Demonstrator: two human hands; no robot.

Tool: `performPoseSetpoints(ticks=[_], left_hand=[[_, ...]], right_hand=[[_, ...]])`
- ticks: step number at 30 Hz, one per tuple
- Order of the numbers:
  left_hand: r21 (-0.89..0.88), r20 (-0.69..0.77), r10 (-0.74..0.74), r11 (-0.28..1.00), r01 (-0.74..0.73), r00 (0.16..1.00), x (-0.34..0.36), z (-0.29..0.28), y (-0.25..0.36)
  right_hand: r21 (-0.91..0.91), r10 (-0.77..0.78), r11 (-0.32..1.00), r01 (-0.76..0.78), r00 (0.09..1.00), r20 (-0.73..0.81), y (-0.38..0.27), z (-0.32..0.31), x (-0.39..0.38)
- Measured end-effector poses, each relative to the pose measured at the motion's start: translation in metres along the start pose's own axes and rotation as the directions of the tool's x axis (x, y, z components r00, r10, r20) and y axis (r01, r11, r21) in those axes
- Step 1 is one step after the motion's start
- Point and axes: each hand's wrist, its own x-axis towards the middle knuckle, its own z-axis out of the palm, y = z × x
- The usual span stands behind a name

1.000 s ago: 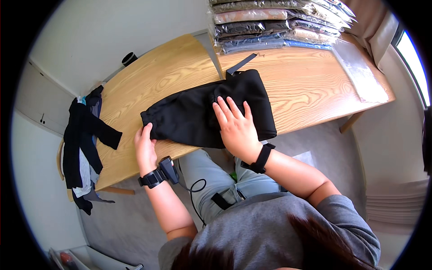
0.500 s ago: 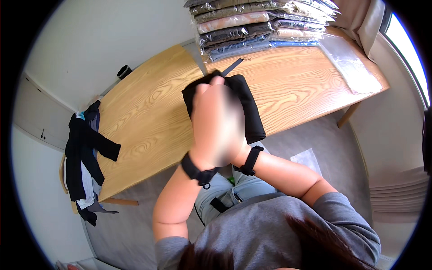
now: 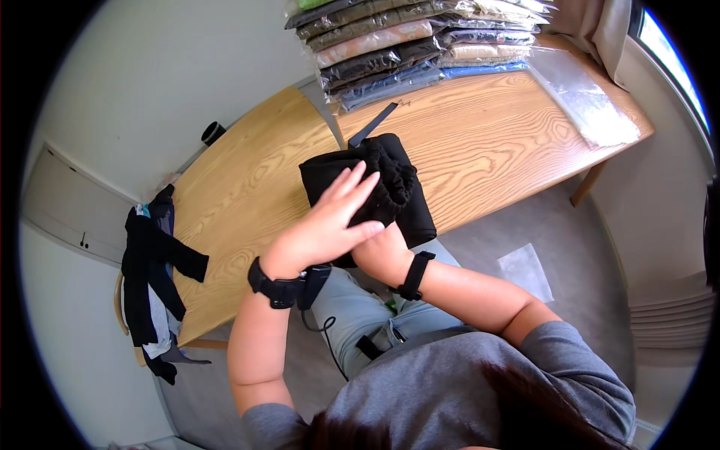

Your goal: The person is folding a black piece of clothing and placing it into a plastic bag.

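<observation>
A folded black garment [image 3: 326, 176] lies in a bundle at the front edge of the tables, straight in front of me. Its gathered, elastic-looking opening [image 3: 394, 184] bunches up on top. My left hand [image 3: 326, 229] is open, its fingers spread over the garment beside the gathers. Close against it, my right hand [image 3: 384, 255] reaches in at the near side of the bundle. The cloth and my left thumb hide the right fingers, so their grip does not show. Beyond the bundle a dark flat strip [image 3: 373, 125] sticks out toward the stacks.
Stacks of clothes in clear bags [image 3: 420, 52] stand at the back. Clear plastic bags [image 3: 581, 101] lie on the right part of the wooden table [image 3: 480, 135]. Clothes [image 3: 150, 266] hang over a chair at the left. A plastic sheet [image 3: 525, 270] lies on the floor.
My left hand has moved off my right hand toward the left and spread its fingers. The gathered opening, covered before, now shows.
</observation>
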Motion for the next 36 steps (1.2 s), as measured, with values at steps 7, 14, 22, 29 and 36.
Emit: performPoseSetpoints(ticks=[7,14,22,29,36], left_hand=[[-0.002,0.160,-0.192,0.981,0.195,0.968,0.011,0.024,-0.007],[0.271,-0.108,-0.106,0.954,0.131,0.989,0.006,0.057,0.015],[0.363,-0.273,-0.066,0.917,0.167,0.960,0.001,0.080,0.017],[0.340,-0.336,-0.044,0.926,0.164,0.941,-0.003,0.090,0.026],[-0.279,-0.790,-0.112,0.941,-0.190,0.603,-0.019,0.082,-0.018]], right_hand=[[0.665,-0.329,0.719,0.202,0.942,0.071,0.034,-0.050,-0.017],[0.476,-0.084,0.875,0.088,0.996,-0.030,0.120,-0.097,-0.016],[0.906,0.087,0.149,-0.397,0.918,0.388,0.116,-0.060,-0.021],[0.764,0.313,-0.034,-0.644,0.719,0.620,0.103,-0.071,0.015],[0.764,0.381,0.114,-0.635,0.738,0.557,0.105,-0.058,0.015]])
